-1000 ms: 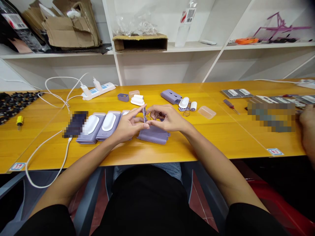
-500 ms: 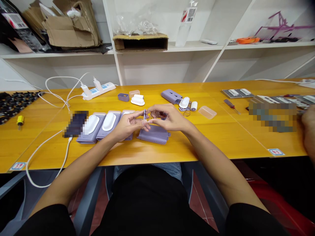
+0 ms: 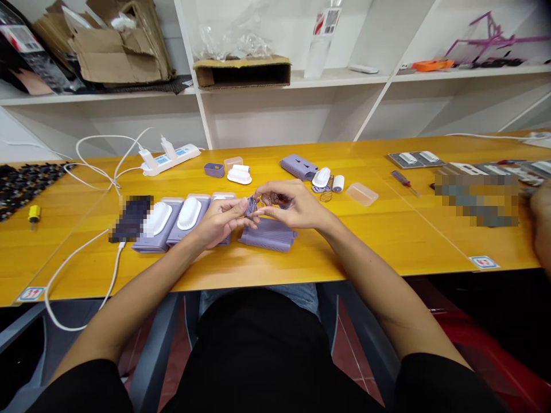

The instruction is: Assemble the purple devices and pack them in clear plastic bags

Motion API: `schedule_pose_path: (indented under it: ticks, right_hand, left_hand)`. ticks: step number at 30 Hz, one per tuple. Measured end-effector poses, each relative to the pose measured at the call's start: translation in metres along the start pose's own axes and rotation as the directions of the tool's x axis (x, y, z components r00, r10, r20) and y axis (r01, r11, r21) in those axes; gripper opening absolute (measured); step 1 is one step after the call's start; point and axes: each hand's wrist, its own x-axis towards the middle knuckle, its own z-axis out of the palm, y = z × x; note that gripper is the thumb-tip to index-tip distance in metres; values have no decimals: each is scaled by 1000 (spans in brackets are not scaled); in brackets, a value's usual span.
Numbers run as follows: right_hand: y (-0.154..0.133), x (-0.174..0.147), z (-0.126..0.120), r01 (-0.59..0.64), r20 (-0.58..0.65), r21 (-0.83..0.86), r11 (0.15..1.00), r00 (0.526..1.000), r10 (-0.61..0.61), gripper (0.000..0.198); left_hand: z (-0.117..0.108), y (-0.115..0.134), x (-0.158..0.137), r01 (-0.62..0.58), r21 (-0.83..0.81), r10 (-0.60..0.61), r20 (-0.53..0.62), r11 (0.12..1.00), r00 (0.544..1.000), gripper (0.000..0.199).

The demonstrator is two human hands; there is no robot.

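My left hand (image 3: 218, 222) pinches a small purple plastic part (image 3: 250, 206) between thumb and fingers. From the other side my right hand (image 3: 299, 205) is closed on a thin wire coil (image 3: 267, 199), its fingertips touching the purple part. Whether the coil is seated in that part is hidden by the fingers. Below my hands lies a ribbed purple housing (image 3: 267, 236). Purple units with white oval tops (image 3: 188, 213) stand beside my left hand. Beyond my right hand are a purple shell (image 3: 298, 167), a white oval piece (image 3: 321, 178), a white cylinder (image 3: 338, 183) and a loose spring (image 3: 326, 197).
A clear plastic cover (image 3: 362, 194) and a screwdriver (image 3: 403, 180) lie to the right. Another person's hand (image 3: 541, 221) is at the far right edge. A blurred-out phone (image 3: 130, 218) with its cable, a power strip (image 3: 172, 159) and a yellow screwdriver (image 3: 34, 214) are left.
The small purple part has turned in my left fingers, showing more of its face. My right hand stays close against it. The view has shifted slightly.
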Motion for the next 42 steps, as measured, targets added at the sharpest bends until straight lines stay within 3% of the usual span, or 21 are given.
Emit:
schedule_pose_path:
  ticks: [14,24,33,42]
  right_hand:
    - [-2,0,0,33,-6,-35,999,999,-33,31]
    - [-1,1,1,92,-3,-73,993,996,-92,35]
    - [-1,0,1,139,15,-126,982,990,-138,31]
    - [3,-3,1,157,66,-224,962,987,-146,23]
  left_hand:
    - [0,0,-1,17,-4,-17,-40,1000,999,48]
    - [-6,-7,1,-52,103,59,-64,993,996,53]
    - [-8,-8,3,-45,179,73,-150,983,986,68]
    - [1,-3,1,-4,236,58,-225,972,973,67]
